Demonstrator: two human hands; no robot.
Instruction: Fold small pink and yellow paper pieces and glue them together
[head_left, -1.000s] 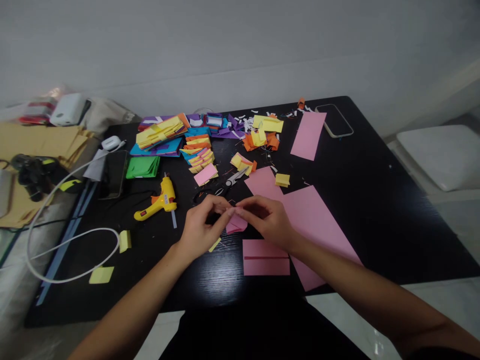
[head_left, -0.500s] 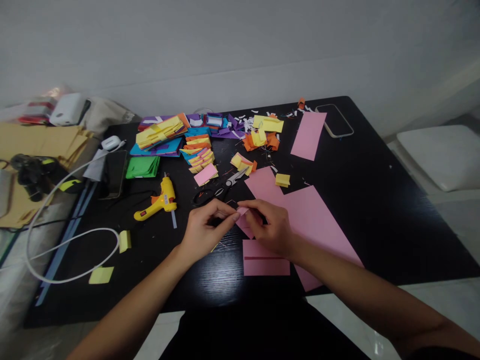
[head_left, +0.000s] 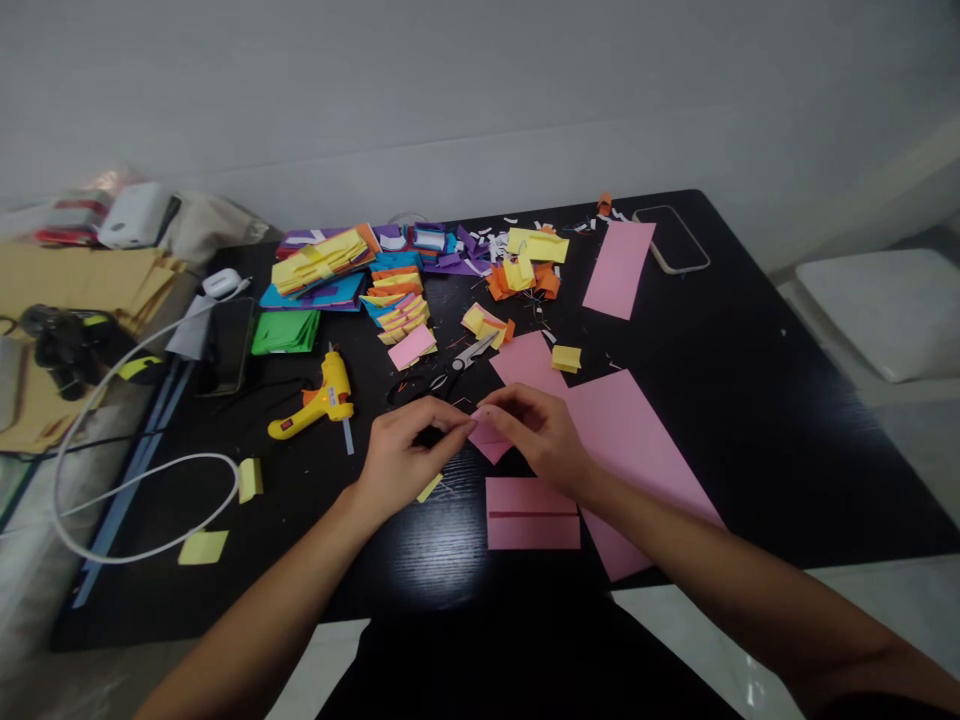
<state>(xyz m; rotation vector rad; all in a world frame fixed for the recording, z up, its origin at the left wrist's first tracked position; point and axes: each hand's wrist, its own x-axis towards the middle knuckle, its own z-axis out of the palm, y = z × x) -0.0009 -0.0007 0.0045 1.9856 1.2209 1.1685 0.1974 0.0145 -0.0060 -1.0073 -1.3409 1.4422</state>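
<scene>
Both hands over the black table (head_left: 787, 430), near side, around the middle. Left hand (head_left: 409, 450): thumb and forefinger brought together at the left edge of a small folded pink paper (head_left: 491, 443), pinching it. Right hand (head_left: 546, 440): thumb and fingers pinching the same piece at its far edge; exact grip partly hidden by the fingers. Fingertips of the two hands close together; the paper hangs between them, a corner pointing to the near side.

Just nearer: a pink rectangle (head_left: 532, 495) lying flat, dark line across its width. To its right, a large pink sheet (head_left: 641, 470), partly under the right forearm. Beyond the hands, another pink sheet (head_left: 532, 358) and black-handled scissors (head_left: 469, 355), blades toward far right. Left of the hands, a yellow glue gun (head_left: 326, 402), glue stick protruding on the near side. Farther off, a green paper stack (head_left: 285, 333) and a row of folded multicoloured papers (head_left: 397, 290). Far right: a smartphone (head_left: 679, 240) beside a pink strip (head_left: 619, 270).
</scene>
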